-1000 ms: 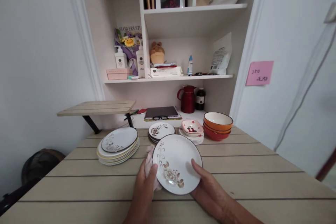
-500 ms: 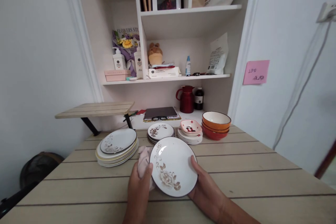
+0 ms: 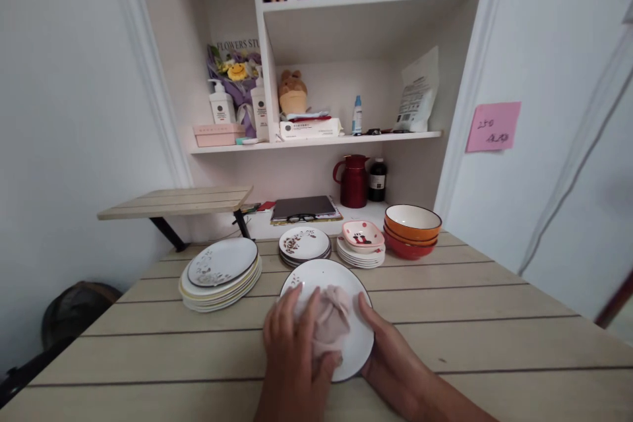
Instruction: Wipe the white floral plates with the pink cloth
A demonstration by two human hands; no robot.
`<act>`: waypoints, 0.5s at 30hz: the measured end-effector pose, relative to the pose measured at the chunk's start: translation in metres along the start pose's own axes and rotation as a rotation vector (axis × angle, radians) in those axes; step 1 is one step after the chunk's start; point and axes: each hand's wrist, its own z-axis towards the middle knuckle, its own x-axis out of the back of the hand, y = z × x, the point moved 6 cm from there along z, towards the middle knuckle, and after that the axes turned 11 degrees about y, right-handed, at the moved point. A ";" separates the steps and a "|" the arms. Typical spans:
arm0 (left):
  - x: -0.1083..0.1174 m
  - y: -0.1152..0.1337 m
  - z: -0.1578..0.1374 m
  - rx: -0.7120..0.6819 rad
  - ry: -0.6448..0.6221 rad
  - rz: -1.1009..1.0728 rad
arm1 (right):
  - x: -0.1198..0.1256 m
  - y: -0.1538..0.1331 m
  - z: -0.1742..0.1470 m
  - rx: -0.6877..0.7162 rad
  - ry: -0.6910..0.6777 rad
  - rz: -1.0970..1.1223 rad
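From the head camera, looking down at a pale slatted wooden table [image 3: 469, 336], the left hand [image 3: 291, 356] is pressing a crumpled pinkish cloth [image 3: 331, 320] flat onto the face of a round white ceramic plate with a dark rim [image 3: 316, 273]. The fingers are spreading over the cloth and the thumb is tucking in at its near edge, so the hand is closing on the cloth rather than on the plate. The right hand [image 3: 393, 359] is cupping the plate's right edge, thumb lying on the rim and the other fingers going out of sight underneath: a firm hold on the plate. The plate is sitting low over the table's near middle, tilting slightly toward the camera; whether its near edge is touching the wood, I cannot tell.

Behind it, to the left, a stack of large cream and white dinner plates with a floral print [image 3: 220, 273] is resting on the table. Straight beyond the held plate, a smaller stack of white plates with brown flowers [image 3: 304, 244] is standing, and just beside that a pile of white saucers topped by a small pink dish [image 3: 362, 242]. At the right end of that row, nested orange and red bowls [image 3: 412, 229] are sitting. A dark red jug [image 3: 353, 181] is standing further back, under the white shelf [image 3: 316, 140].
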 end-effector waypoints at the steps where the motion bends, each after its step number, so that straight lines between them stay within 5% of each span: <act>1: -0.006 0.001 -0.001 0.006 -0.058 -0.055 | -0.001 -0.001 0.000 0.003 0.001 0.002; 7: 0.009 -0.012 0.004 0.291 0.190 -0.349 | -0.002 -0.007 0.002 0.058 0.021 0.081; 15: -0.004 0.020 0.002 -0.266 -0.059 0.039 | 0.001 -0.005 0.008 0.013 -0.042 0.087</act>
